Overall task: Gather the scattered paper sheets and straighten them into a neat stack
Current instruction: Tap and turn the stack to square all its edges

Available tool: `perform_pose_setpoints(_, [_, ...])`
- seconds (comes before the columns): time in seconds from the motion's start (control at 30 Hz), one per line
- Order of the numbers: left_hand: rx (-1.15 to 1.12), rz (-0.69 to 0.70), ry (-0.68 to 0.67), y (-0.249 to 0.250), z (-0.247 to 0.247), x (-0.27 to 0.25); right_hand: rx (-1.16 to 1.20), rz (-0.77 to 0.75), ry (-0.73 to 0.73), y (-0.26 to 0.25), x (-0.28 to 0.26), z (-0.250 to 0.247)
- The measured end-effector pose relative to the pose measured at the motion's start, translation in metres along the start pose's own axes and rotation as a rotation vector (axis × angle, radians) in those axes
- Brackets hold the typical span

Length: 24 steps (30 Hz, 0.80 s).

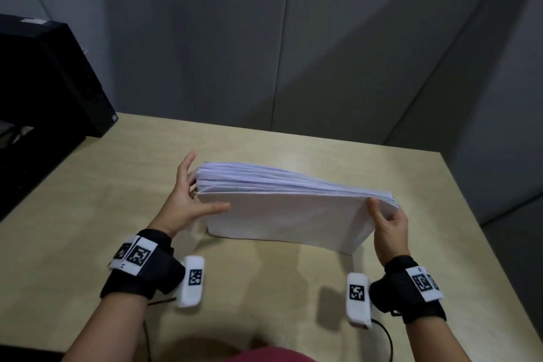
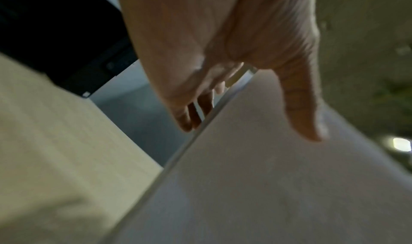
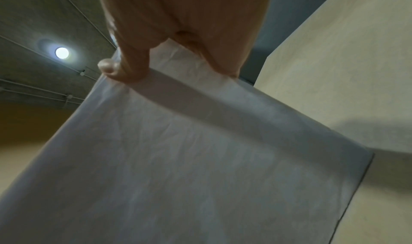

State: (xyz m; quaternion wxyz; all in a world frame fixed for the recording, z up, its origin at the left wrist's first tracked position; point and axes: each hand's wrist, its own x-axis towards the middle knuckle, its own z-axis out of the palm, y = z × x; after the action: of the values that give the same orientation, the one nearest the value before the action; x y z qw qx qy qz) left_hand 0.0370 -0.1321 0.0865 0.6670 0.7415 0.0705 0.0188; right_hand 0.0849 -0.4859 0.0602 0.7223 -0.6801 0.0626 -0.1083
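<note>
A thick stack of white paper sheets (image 1: 288, 214) stands on its long edge on the light wooden table (image 1: 258, 288), leaning away from me, its top edges slightly fanned. My left hand (image 1: 189, 191) is at the stack's left end with fingers straight against the short edge and the thumb lying on the front sheet (image 2: 267, 177). My right hand (image 1: 390, 220) grips the stack's upper right corner, thumb on the front sheet (image 3: 178, 159) and fingers behind it. Close up, the left hand (image 2: 223, 53) lies flat and the right hand (image 3: 178, 27) pinches.
A black computer case (image 1: 50, 76) stands at the table's back left corner. Grey partition walls (image 1: 293, 38) close off the far side. The table's right edge (image 1: 482, 223) runs just beyond my right hand. No loose sheets lie on the table.
</note>
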Motion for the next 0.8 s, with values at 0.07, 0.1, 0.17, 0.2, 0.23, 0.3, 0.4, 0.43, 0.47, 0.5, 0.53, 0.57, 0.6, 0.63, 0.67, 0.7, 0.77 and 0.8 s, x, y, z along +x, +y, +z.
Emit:
perform_pose_setpoints(0.07, [0.108,-0.014,-0.01,-0.011,-0.004,0.008,-0.028,0.01,-0.032,0.001,0.002,-0.001])
perform_pose_setpoints(0.1, [0.135,-0.002,-0.01,-0.015,-0.005,0.013,-0.044,0.015,-0.075,-0.001,0.001,-0.002])
perform_pose_setpoints(0.17, [0.125,0.012,0.041,-0.019,-0.001,0.022,-0.082,0.021,-0.161,-0.006,-0.001,-0.002])
perform_pose_setpoints(0.2, [0.086,0.023,0.075,-0.017,0.003,0.026,-0.115,0.026,-0.192,-0.008,0.0,0.0])
perform_pose_setpoints(0.23, [0.046,0.04,0.101,-0.013,0.008,0.03,-0.135,0.029,-0.2,-0.009,0.0,0.002])
perform_pose_setpoints(0.3, [-0.018,0.086,0.156,-0.003,0.021,0.035,-0.091,0.03,-0.143,-0.011,0.001,0.005])
perform_pose_setpoints(0.4, [-0.099,0.176,0.285,0.013,0.033,0.031,-0.001,-0.029,-0.045,-0.018,0.001,0.006])
perform_pose_setpoints(0.43, [-0.116,0.207,0.329,0.015,0.031,0.028,0.01,-0.061,-0.032,-0.022,0.001,0.005])
perform_pose_setpoints(0.47, [-0.129,0.236,0.344,0.017,0.029,0.026,0.014,-0.092,-0.033,-0.025,0.001,0.002])
perform_pose_setpoints(0.5, [-0.127,0.246,0.328,0.015,0.025,0.024,0.008,-0.111,-0.047,-0.027,0.002,0.0])
perform_pose_setpoints(0.53, [-0.125,0.244,0.279,0.012,0.02,0.023,-0.007,-0.111,-0.079,-0.024,0.004,-0.002])
perform_pose_setpoints(0.57, [-0.133,0.212,0.22,0.005,0.016,0.023,-0.035,-0.09,-0.129,-0.022,0.005,-0.004])
perform_pose_setpoints(0.6, [-0.13,0.17,0.17,0.0,0.013,0.022,-0.061,-0.046,-0.176,-0.018,0.005,-0.005])
perform_pose_setpoints(0.63, [-0.12,0.124,0.14,-0.008,0.011,0.023,-0.07,0.006,-0.215,-0.015,0.006,-0.004])
perform_pose_setpoints(0.67, [-0.11,0.088,0.129,-0.015,0.01,0.024,-0.077,0.052,-0.24,-0.01,0.007,-0.003])
perform_pose_setpoints(0.7, [-0.099,0.059,0.138,-0.019,0.012,0.025,-0.088,0.082,-0.256,-0.007,0.006,0.0])
perform_pose_setpoints(0.77, [-0.07,0.056,0.2,-0.021,0.017,0.027,-0.126,0.103,-0.22,-0.002,0.006,0.008])
perform_pose_setpoints(0.8, [-0.075,0.075,0.244,-0.019,0.022,0.027,-0.13,0.086,-0.179,-0.001,0.006,0.011])
